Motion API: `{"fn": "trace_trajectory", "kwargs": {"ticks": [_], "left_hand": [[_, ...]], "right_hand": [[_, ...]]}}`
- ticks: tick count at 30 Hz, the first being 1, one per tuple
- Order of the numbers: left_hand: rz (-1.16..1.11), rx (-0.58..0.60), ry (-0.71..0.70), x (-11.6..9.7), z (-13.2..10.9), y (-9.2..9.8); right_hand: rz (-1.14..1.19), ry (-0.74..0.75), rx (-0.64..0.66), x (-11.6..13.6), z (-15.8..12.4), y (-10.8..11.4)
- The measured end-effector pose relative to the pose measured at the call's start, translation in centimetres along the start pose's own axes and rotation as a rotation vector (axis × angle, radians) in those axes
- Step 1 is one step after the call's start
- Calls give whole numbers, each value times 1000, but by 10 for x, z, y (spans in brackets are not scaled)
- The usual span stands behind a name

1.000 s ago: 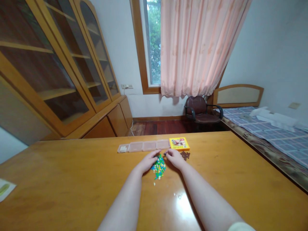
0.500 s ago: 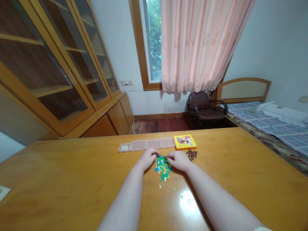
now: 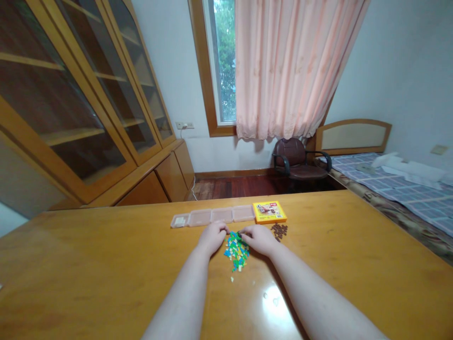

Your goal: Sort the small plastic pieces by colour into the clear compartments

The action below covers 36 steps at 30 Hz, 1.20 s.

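The person's left hand [image 3: 212, 237] and right hand [image 3: 261, 238] have bent fingers; whether either grips anything cannot be told. Between them lie multicoloured plastic pieces [image 3: 236, 252], which a sideways nudge could scatter, perhaps into the brown pieces [image 3: 280, 230] just right of the right hand.

Table [image 3: 134, 264]: glossy wood. Piled pieces [image 3: 236, 252]: plastic-looking. Trays [image 3: 200, 217]: translucent plastic. Curtain [image 3: 283, 61]: cloth.

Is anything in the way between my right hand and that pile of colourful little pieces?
Nothing visible is. Your right hand is at the upper right edge of the colourful pile. The brown pieces lie on the hand's other side, and the yellow box sits beyond it.
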<state>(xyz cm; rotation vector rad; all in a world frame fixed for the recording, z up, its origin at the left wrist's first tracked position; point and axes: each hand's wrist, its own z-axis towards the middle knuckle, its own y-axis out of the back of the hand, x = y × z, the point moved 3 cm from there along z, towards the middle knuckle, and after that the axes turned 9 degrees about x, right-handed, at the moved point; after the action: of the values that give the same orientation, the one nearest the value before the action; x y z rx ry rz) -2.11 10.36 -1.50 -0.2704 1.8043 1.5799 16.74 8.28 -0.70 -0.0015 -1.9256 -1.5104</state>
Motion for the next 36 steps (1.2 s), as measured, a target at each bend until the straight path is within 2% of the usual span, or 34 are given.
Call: {"fn": "trace_trajectory", "kwargs": {"ticks": [4, 7, 13, 15, 19, 25, 30, 36], "left_hand": [[6, -13, -24, -1, 0, -1], [8, -26, -36, -1, 1, -3], [-38, 69, -120, -2, 5, -11], [-54, 65, -126, -2, 6, -11], [-32, -51, -82, -1, 5, -6], [0, 22, -141, -4, 3, -6], [33, 28, -121, -5, 3, -5], [22, 5, -119, -5, 2, -4]], "right_hand": [[10, -33, -58, -2, 1, 1], [-39, -14, -30, -1, 1, 0], [-13, -91, -31, -5, 2, 1], [15, -54, -37, -4, 1, 1], [56, 39, -27, -3, 0, 1], [5, 29, -6, -2, 0, 1], [41, 4, -4, -1, 0, 3], [9, 68, 65, 2, -2, 1]]}}
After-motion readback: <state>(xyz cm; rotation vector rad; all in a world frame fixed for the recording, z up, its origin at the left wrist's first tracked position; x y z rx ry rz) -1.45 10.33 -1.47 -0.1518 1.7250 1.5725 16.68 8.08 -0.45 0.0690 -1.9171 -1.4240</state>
